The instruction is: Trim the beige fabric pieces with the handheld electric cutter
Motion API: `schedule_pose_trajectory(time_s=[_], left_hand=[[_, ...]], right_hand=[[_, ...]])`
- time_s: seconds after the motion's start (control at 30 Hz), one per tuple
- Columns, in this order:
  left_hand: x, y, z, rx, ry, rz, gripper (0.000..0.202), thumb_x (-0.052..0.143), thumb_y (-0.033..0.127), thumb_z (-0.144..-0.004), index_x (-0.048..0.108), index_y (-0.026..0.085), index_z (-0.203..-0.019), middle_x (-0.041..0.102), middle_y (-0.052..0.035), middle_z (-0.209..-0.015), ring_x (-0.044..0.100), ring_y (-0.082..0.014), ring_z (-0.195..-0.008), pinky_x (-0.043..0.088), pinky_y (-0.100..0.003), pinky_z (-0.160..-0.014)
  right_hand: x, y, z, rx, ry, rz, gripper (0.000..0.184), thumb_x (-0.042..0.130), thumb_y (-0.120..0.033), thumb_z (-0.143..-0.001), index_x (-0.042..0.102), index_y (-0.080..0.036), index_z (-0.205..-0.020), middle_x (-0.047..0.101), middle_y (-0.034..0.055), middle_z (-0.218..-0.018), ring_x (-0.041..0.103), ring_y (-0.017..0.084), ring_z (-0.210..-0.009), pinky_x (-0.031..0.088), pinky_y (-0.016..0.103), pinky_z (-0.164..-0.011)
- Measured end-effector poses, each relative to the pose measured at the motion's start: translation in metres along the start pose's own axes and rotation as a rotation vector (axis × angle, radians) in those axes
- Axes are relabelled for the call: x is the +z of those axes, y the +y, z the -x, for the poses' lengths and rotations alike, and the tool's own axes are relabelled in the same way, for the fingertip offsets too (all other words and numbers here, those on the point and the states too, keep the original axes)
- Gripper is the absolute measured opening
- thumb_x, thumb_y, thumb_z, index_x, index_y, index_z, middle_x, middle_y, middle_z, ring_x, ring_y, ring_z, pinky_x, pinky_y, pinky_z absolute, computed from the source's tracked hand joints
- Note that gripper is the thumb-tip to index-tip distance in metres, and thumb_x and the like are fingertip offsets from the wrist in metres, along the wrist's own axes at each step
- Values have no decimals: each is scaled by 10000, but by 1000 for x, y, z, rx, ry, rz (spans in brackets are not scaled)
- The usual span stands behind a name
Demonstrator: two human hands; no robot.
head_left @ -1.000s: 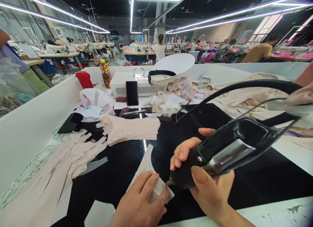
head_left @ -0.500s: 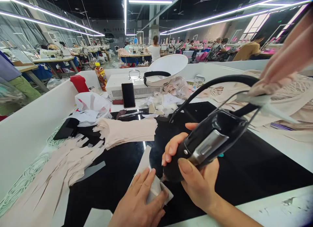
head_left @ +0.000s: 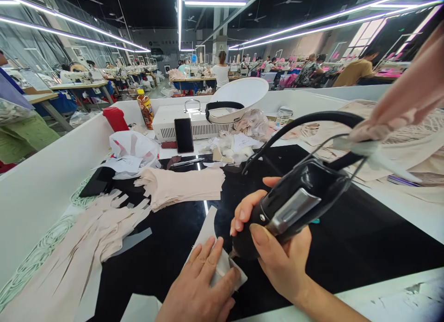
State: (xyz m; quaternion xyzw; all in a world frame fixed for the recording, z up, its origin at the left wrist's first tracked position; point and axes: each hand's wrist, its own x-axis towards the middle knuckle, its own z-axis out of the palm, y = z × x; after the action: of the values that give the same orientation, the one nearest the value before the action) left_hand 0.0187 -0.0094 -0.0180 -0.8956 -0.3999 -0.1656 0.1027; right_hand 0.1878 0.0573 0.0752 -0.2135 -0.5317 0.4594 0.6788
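Note:
My left hand [head_left: 203, 282] lies spread on a pale, narrow cut piece of fabric [head_left: 207, 225], pressing it against the black board [head_left: 347, 234]. The fabric's lower right corner shows past the thumb. In my right hand [head_left: 280, 257] is a black corded hand tool [head_left: 289, 209] with a silver lever on its side, tilted down to the left. Fingers and thumb wrap round its lower body. Its small metal tip meets the fabric's right edge, close to my left fingers; exact contact is hard to see. A thick black cable [head_left: 305, 121] arcs from the tool's upper end.
Stacked beige pieces [head_left: 183, 185] and loose beige strips [head_left: 79, 252] lie left. Behind stand a phone [head_left: 183, 135], a white vented box [head_left: 166, 121], a visor [head_left: 239, 93] and a bottle [head_left: 144, 110]. A blurred pinkish bundle [head_left: 398, 100] hangs upper right. People sit at sewing machines beyond.
The view has shifted slightly, moving the scene a little to the right. The tool is turned a touch in my right hand; my left hand stays on the fabric.

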Motion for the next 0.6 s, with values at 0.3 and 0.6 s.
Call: schedule_pose_trajectory(time_s=[0.3,0.6], left_hand=[[-38,-17,-5,-78,143,75,334,409,308,-1137,678,136,-1233,725,-119,-1226,714,-206,-1165,623,-299,-999],[-13,11,22,-35,332,-112,442,309,254,-1173,733,167,-1086,759,-19,-1018,723,-162,-953,596,-261,-911]], right_hand=[[2,1,0,-26,-2,19,426,760,-366,-979,513,-313,-1322,633,-18,-870,610,146,-665,585,294,-571],[-7,-10,10,-13,-19,-4,432,760,-347,-981,517,-307,-1335,639,-6,-844,590,145,-636,581,292,-552]])
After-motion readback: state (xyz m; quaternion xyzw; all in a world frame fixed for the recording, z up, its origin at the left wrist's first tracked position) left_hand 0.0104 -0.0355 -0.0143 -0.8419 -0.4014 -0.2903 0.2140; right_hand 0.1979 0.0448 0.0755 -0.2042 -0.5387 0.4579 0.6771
